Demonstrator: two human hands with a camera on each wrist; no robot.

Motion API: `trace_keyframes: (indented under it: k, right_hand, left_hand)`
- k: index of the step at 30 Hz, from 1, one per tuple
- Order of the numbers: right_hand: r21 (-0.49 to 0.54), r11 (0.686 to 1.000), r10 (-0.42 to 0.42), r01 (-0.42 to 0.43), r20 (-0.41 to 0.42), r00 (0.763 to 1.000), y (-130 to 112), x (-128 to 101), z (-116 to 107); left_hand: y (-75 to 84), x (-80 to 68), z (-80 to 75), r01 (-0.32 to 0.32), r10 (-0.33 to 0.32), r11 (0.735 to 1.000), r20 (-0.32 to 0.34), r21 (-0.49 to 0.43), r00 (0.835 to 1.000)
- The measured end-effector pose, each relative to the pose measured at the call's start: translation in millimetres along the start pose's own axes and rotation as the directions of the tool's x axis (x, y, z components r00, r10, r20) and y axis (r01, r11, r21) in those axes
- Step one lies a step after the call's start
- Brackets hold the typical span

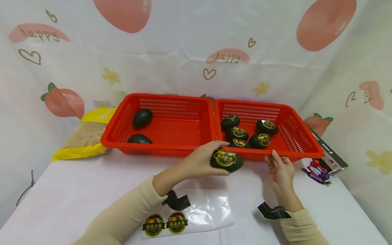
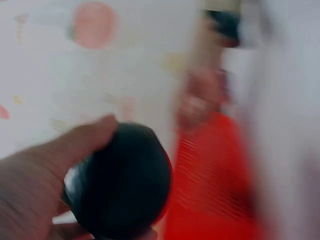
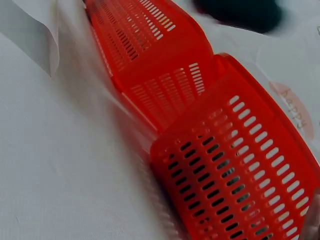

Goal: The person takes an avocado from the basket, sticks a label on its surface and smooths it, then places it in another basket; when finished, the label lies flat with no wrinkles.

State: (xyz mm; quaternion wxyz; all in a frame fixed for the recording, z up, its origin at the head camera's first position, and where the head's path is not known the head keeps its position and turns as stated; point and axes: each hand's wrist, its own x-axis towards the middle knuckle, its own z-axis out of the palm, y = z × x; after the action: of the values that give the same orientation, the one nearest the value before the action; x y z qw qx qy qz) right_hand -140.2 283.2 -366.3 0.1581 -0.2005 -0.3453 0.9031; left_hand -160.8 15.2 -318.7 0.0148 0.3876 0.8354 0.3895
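Note:
My left hand grips a dark green avocado with a round black-and-gold sticker on its side. It holds the fruit just in front of the right red basket's front rim. In the left wrist view, the thumb and fingers wrap round the avocado. At the front rim of the right red basket, my right hand pinches the edge between thumb and fingers. Several stickered avocados lie inside that basket. Two avocados with no visible sticker are in the left red basket.
A clear sheet with two round stickers lies on the white table. A yellow bag sits left of the baskets. To the right are wrapped candies and a dark box. A printed cloth hangs behind.

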Motion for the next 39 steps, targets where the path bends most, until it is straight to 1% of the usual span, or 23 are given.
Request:
trace_keyframes:
  k: [1,3,5,7,8,10,12,13,15,17,19,23,25,29,30,31,32,34,35,37,38,39]
  right_hand:
    - [0.001,1.000,0.006,-0.006,0.007,1.000,0.8,0.4,-0.4]
    - [0.013,1.000,0.009,-0.010,0.034,0.999,1.8,1.2,-2.2]
    - [0.035,0.999,-0.001,-0.001,0.066,0.998,2.7,1.7,-4.8]
    - [0.060,0.998,-0.019,0.013,0.104,0.994,3.6,2.0,-7.0]
    - [0.070,0.997,-0.031,0.023,0.124,0.992,4.4,2.2,-7.2]
    - [0.083,0.996,-0.059,0.047,0.150,0.987,4.8,2.7,-7.6]
    - [0.088,0.994,-0.080,0.066,0.163,0.983,4.4,3.5,-7.9]
    - [0.093,0.993,-0.087,0.073,0.168,0.982,4.5,4.0,-8.3]
    - [0.096,0.992,-0.100,0.085,0.172,0.980,5.1,4.5,-9.3]
    - [0.097,0.991,-0.105,0.089,0.173,0.979,6.2,4.5,-10.8]
    - [0.093,0.992,-0.105,0.090,0.176,0.979,7.4,4.0,-12.3]
    - [0.071,0.993,-0.103,0.091,0.185,0.977,8.1,3.8,-13.3]
    - [0.064,0.994,-0.104,0.093,0.192,0.976,8.0,3.3,-12.7]
    - [0.064,0.994,-0.102,0.090,0.211,0.972,7.3,1.9,-12.3]
    - [0.067,0.994,-0.102,0.090,0.218,0.970,7.0,2.0,-12.7]
    - [0.066,0.994,-0.103,0.091,0.227,0.968,6.7,2.3,-13.2]
    - [0.068,0.993,-0.106,0.092,0.234,0.967,6.7,2.8,-13.6]
    - [0.050,0.994,-0.105,0.095,0.255,0.961,8.0,3.2,-14.3]
    - [0.022,0.995,-0.103,0.100,0.265,0.959,9.2,2.8,-14.5]
    - [-0.065,0.991,-0.094,0.117,0.284,0.954,13.4,0.9,-14.9]
    - [-0.130,0.983,-0.085,0.128,0.295,0.952,16.2,-0.8,-15.0]
    - [-0.210,0.968,-0.066,0.137,0.312,0.948,19.3,-3.0,-15.3]
  left_hand:
    - [7.6,15.8,-3.3,0.006,-0.006,1.000,0.010,0.016,1.000]
    - [19.5,50.1,-8.8,0.029,-0.030,0.999,0.050,0.033,0.998]
    - [25.0,87.6,-11.6,0.073,-0.077,0.996,0.106,0.041,0.991]
    - [25.1,124.3,-12.0,0.128,-0.137,0.990,0.168,0.062,0.976]
    - [23.2,140.2,-11.0,0.150,-0.160,0.986,0.180,0.066,0.971]
    - [18.8,169.3,-6.9,0.200,-0.211,0.977,0.183,0.072,0.960]
    - [13.5,191.6,0.1,0.248,-0.256,0.966,0.167,0.069,0.952]
    - [10.3,199.5,4.0,0.275,-0.281,0.959,0.150,0.062,0.948]
    - [2.8,210.8,12.8,0.316,-0.324,0.946,0.122,0.075,0.938]
    - [-4.7,216.8,21.3,0.355,-0.366,0.929,0.118,0.104,0.923]
    - [-10.6,219.7,28.3,0.379,-0.394,0.916,0.123,0.131,0.911]
    - [-14.5,223.1,36.4,0.391,-0.409,0.911,0.150,0.134,0.900]
    - [-13.1,223.5,36.8,0.402,-0.419,0.907,0.174,0.126,0.891]
    - [-6.9,222.5,31.5,0.411,-0.435,0.900,0.265,0.144,0.860]
    - [-4.9,222.0,29.3,0.398,-0.425,0.905,0.283,0.150,0.860]
    - [-2.9,221.3,26.7,0.382,-0.412,0.911,0.292,0.156,0.863]
    - [-0.7,220.0,24.0,0.354,-0.388,0.921,0.292,0.164,0.874]
    - [3.1,215.7,18.2,0.301,-0.333,0.941,0.270,0.154,0.903]
    - [4.9,212.0,15.4,0.270,-0.300,0.952,0.256,0.147,0.919]
    - [8.0,202.2,11.5,0.211,-0.233,0.970,0.215,0.120,0.949]
    - [10.0,195.6,10.2,0.181,-0.198,0.978,0.194,0.104,0.961]
    - [11.7,188.4,9.5,0.152,-0.166,0.984,0.170,0.090,0.971]
